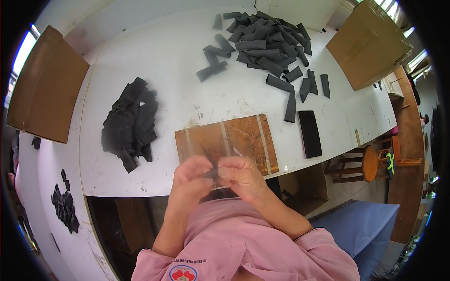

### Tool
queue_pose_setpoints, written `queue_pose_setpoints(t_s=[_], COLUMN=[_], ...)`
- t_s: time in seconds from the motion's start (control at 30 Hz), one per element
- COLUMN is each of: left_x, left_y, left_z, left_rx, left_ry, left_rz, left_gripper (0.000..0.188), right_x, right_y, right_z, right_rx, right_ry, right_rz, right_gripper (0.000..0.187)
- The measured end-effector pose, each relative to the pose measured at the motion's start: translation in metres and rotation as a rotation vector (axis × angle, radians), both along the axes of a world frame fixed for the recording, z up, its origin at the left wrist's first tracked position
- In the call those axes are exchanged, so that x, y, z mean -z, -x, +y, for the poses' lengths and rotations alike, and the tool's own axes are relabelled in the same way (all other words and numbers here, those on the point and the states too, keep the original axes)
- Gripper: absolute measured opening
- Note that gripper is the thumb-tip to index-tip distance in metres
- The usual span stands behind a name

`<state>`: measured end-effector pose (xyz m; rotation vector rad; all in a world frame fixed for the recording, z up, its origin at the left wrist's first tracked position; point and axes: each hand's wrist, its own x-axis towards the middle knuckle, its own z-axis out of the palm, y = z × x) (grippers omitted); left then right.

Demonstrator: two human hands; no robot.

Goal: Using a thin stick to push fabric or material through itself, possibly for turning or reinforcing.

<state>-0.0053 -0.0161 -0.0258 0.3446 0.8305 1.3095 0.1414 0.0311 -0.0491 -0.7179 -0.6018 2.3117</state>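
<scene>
My left hand (191, 180) and my right hand (241, 177) meet over the near edge of a wooden board (248, 133) with pale strips across it. Both pinch a small dark grey piece of sheet material (212, 173), mostly hidden by the fingers and somewhat blurred. To the left of the board lies a pile of flat dark grey pieces (126, 124). Farther off, right of centre, a heap of rolled dark grey tubes (272, 42) spreads over the white table (164, 61), with several loose tubes around it.
A black phone (310, 134) lies right of the board. Cardboard boxes stand at the left (49, 89) and far right (368, 44). More dark pieces (64, 208) rest on a side surface at the left. A wooden stool (369, 164) and a blue covered object (361, 225) are at the right.
</scene>
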Motion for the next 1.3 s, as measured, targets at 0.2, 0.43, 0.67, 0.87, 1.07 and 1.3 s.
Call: queue_pose_setpoints(t_s=[0.2,0.43,0.67,0.87,1.07,1.3], left_x=[0.019,0.002,-0.010,-0.012,-0.056,-0.027], left_y=[-0.028,-0.010,-0.031,-0.039,-0.016,0.000], left_z=[0.004,-0.010,-0.014,0.003,0.023,0.057], left_rx=[-0.453,0.122,-0.090,-0.448,0.034,0.099], left_ry=[-0.215,-0.187,-0.200,-0.494,-0.440,-0.049], left_rz=[0.953,-0.162,0.561,1.082,-0.408,-0.861], left_gripper=[0.018,0.025,0.032,0.015,0.025,0.026], right_x=[-0.003,0.011,-0.007,-0.044,-0.089,-0.057], right_y=[0.009,0.001,-0.008,-0.006,-0.004,0.001], right_z=[-0.006,0.000,0.004,0.013,0.044,0.073], right_rx=[-0.018,-0.003,0.124,0.232,0.082,-0.126], right_ry=[0.009,-0.126,-0.506,-0.991,-0.820,-0.441], right_rz=[0.096,0.103,-0.116,-0.418,-0.312,-0.192], right_gripper=[0.008,0.015,0.016,0.008,0.011,0.020])
